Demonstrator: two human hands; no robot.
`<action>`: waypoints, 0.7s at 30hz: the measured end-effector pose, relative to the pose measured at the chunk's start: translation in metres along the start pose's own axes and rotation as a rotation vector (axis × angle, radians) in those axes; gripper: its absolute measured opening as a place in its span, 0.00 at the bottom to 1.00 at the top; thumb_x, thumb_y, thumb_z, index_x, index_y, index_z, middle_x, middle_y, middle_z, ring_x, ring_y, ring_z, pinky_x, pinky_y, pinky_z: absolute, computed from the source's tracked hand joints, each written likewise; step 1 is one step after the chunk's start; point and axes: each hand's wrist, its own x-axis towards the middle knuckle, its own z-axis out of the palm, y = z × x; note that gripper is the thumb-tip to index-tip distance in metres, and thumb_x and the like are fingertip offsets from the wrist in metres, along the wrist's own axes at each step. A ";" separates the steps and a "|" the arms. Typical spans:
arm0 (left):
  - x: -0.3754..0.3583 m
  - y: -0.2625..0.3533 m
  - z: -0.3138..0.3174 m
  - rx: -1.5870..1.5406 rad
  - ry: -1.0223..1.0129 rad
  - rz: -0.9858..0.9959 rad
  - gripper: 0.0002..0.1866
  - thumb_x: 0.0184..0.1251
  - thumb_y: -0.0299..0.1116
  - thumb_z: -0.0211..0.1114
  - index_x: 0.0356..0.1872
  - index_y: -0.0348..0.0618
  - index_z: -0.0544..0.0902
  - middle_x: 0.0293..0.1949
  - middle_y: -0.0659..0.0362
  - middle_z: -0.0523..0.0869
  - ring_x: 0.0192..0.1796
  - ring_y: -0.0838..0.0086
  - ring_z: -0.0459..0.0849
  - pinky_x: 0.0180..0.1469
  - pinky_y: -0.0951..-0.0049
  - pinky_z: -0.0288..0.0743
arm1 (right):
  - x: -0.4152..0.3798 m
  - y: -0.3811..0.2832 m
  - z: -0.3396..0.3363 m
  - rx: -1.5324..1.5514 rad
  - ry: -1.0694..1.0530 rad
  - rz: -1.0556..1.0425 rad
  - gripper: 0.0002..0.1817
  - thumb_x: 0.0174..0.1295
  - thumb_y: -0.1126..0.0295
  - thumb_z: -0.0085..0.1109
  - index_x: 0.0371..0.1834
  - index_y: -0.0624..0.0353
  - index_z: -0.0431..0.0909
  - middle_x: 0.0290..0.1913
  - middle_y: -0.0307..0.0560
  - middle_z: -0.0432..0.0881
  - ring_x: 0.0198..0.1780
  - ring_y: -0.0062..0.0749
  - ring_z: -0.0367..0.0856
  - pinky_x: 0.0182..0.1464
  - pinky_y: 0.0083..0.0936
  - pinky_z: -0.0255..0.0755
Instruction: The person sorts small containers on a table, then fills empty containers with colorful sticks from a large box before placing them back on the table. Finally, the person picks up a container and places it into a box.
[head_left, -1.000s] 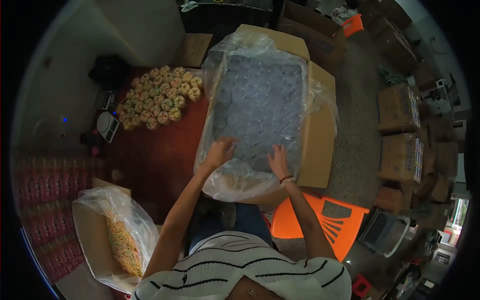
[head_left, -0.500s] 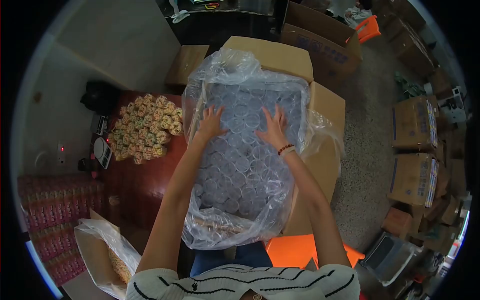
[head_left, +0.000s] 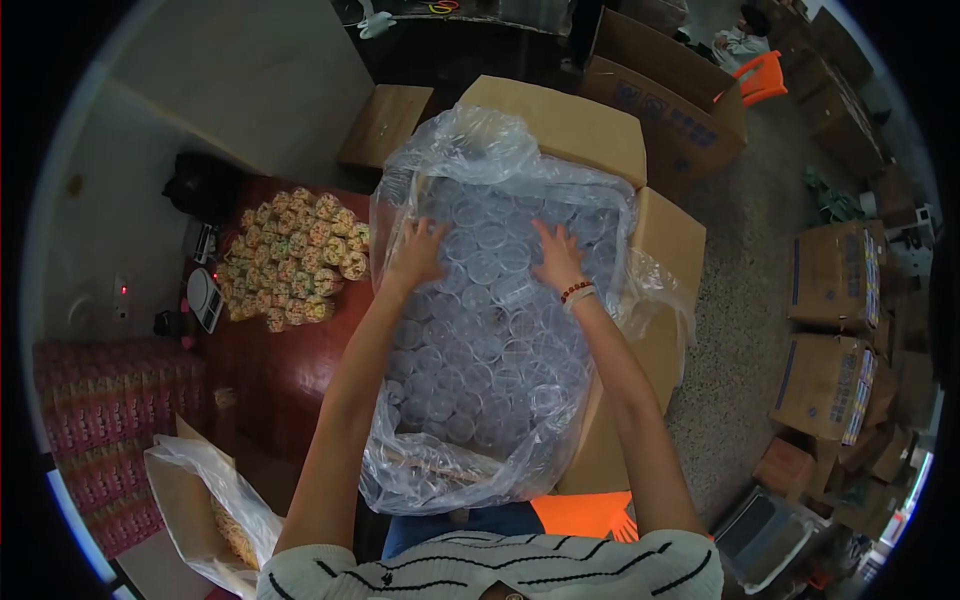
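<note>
- Up close, the fingers of the left hand (head_left: 418,254) are spread flat and open, pressing on the clear cups (head_left: 480,330) near the far left part of the box; they grip nothing.
- Likewise, the right hand (head_left: 556,258) lies open, fingers splayed on the cups a little to the right, with a beaded bracelet (head_left: 574,291) on its wrist.
- Those cups sit upright in tight rows, filling a clear plastic bag (head_left: 500,140) that lines the cardboard box (head_left: 585,125) and spills over its near edge.
- Left of the box, a dark red table (head_left: 290,370) carries a cluster of small filled pots (head_left: 295,255) and a small scale (head_left: 204,298).
- Near the bottom left stands another bag-lined carton (head_left: 185,500) with yellowish contents.
- To the right, more cartons (head_left: 830,275) stand on the speckled floor, and an orange chair (head_left: 580,512) shows beneath the box.
</note>
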 end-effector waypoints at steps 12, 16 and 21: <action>0.003 0.007 0.025 -0.097 0.229 -0.032 0.34 0.52 0.40 0.76 0.64 0.46 0.77 0.66 0.48 0.68 0.68 0.42 0.67 0.64 0.43 0.76 | 0.025 -0.003 -0.012 0.390 -0.303 0.147 0.55 0.55 0.40 0.68 0.84 0.40 0.50 0.78 0.86 0.49 0.80 0.79 0.49 0.79 0.62 0.49; 0.018 0.013 0.026 0.010 0.168 -0.113 0.36 0.48 0.44 0.81 0.62 0.51 0.80 0.64 0.45 0.69 0.68 0.44 0.68 0.66 0.44 0.72 | 0.025 -0.017 0.017 0.282 -0.150 0.106 0.60 0.49 0.41 0.74 0.84 0.46 0.52 0.76 0.87 0.54 0.80 0.78 0.49 0.78 0.71 0.42; 0.024 0.005 0.054 0.080 0.234 -0.142 0.36 0.55 0.46 0.78 0.66 0.51 0.77 0.69 0.44 0.65 0.72 0.39 0.64 0.60 0.35 0.77 | 0.022 -0.052 0.033 0.357 -0.011 0.428 0.56 0.48 0.57 0.79 0.82 0.38 0.57 0.80 0.70 0.50 0.74 0.89 0.51 0.64 0.73 0.69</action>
